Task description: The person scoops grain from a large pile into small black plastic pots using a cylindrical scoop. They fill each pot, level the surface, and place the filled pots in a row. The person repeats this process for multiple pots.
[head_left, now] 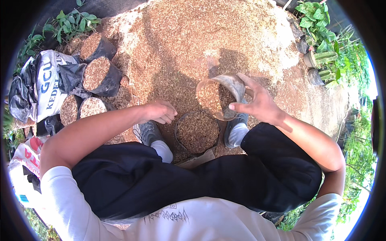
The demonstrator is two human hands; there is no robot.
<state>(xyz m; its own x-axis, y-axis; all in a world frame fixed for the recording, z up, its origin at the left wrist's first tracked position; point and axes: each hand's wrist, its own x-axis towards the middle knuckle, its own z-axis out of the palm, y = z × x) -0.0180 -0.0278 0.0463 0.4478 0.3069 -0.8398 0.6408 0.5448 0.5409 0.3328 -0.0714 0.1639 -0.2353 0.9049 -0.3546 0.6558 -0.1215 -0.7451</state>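
Note:
My right hand point(259, 100) grips a greyish, see-through plastic tub point(232, 83) by its side, thumb at the near rim and fingers behind. The tub is tilted, its mouth toward the left, and loose brown flaky mix shows at its mouth. Just below and left of it, between my shoes, stands a round black planting bag point(177, 132) filled with brown planting mix point(197, 131). To the left of that bag my left hand point(160, 111) hovers with loosely bent fingers, slightly apart; nothing shows in it.
A wide heap of brown mix point(181, 44) spreads ahead. Several filled black bags point(112, 80) stand at the left beside a white printed sack point(50, 80). Potted plants point(317, 56) line the right edge. My grey shoes point(149, 132) flank the middle bag.

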